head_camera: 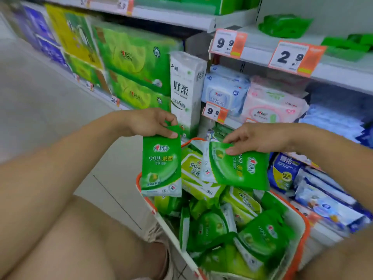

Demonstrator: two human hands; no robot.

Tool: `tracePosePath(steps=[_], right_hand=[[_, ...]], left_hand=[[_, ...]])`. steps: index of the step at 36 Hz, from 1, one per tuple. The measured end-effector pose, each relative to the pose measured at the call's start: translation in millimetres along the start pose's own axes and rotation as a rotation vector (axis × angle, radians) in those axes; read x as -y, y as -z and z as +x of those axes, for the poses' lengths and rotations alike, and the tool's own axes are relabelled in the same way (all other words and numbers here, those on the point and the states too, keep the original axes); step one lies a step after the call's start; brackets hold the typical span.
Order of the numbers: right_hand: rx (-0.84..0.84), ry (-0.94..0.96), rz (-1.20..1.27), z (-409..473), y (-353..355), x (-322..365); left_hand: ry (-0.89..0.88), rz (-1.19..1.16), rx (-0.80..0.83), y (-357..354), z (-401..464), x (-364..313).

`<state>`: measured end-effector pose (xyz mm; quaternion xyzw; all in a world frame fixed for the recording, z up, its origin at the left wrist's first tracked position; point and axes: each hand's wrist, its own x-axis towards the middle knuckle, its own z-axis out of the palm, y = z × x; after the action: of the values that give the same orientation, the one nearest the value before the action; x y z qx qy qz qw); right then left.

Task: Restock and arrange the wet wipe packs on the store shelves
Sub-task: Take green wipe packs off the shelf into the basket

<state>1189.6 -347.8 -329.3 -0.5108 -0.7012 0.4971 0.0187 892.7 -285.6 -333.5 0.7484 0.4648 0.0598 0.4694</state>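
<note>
My left hand (151, 123) pinches the top edge of a small green wet wipe pack (161, 166), which hangs upright over the basket's left side. My right hand (256, 139) pinches the corner of a second green wet wipe pack (240, 168), held sideways above the basket. Below them a white basket with an orange rim (302, 225) holds several green and yellow-green wipe packs (232, 225). A few loose green packs (284, 26) lie on the upper shelf (256, 51) at the right, above the 2.9 price tag (290, 57).
Large green tissue bundles (133, 57) and a tall white tissue pack (185, 91) fill the left shelving. Blue and pink wipe packs (270, 102) sit on the middle shelf; blue packs (314, 188) line the lower shelf. My knees frame the basket on the tiled floor (40, 93).
</note>
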Motion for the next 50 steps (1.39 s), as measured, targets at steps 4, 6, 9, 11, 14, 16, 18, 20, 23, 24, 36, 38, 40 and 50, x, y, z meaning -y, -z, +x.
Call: tracePosePath(steps=[4, 6, 9, 11, 14, 16, 18, 20, 23, 24, 36, 38, 40, 50], right_hand=[[0.087, -0.033, -0.459, 12, -9, -2], [0.118, -0.086, -0.645, 17, -15, -3], [0.162, -0.169, -0.736, 16, -26, 0], [0.124, -0.121, -0.74, 15, -36, 8], [-0.039, 0.04, -0.823, 13, -63, 18], [-0.152, 0.105, -0.871, 16, -87, 22], [-0.237, 0.111, -0.882, 25, -113, 25], [-0.298, 0.124, -0.911, 37, -138, 28], [-0.334, 0.134, -0.969, 55, -162, 20], [-0.329, 0.137, -0.983, 61, -167, 14], [-0.671, 0.274, -0.739, 29, -64, 41], [-0.852, 0.27, -0.621, 6, -32, 37], [-1.07, 0.257, -0.548, -20, 3, 29], [-1.432, -0.007, -0.479, -100, 167, -22]], left_hand=[[0.062, 0.057, 0.107, -20, 7, 13], [0.071, 0.123, 0.137, -33, 15, 16], [0.038, 0.32, 0.143, -50, 30, 24], [0.054, 0.492, 0.178, -55, 37, 33], [0.156, 0.783, 0.267, -53, 43, 48], [0.23, 0.884, 0.263, -49, 42, 54], [0.304, 0.997, 0.239, -44, 39, 62], [0.381, 1.014, 0.212, -41, 38, 74], [0.418, 0.921, 0.103, -47, 34, 87], [0.411, 0.899, 0.04, -52, 34, 91], [0.019, 0.42, -0.39, -30, 48, 9], [-0.083, 0.329, -0.452, -22, 46, -17], [-0.218, 0.27, -0.6, -16, 49, -53], [-0.548, 0.367, -0.715, 23, 128, -227]])
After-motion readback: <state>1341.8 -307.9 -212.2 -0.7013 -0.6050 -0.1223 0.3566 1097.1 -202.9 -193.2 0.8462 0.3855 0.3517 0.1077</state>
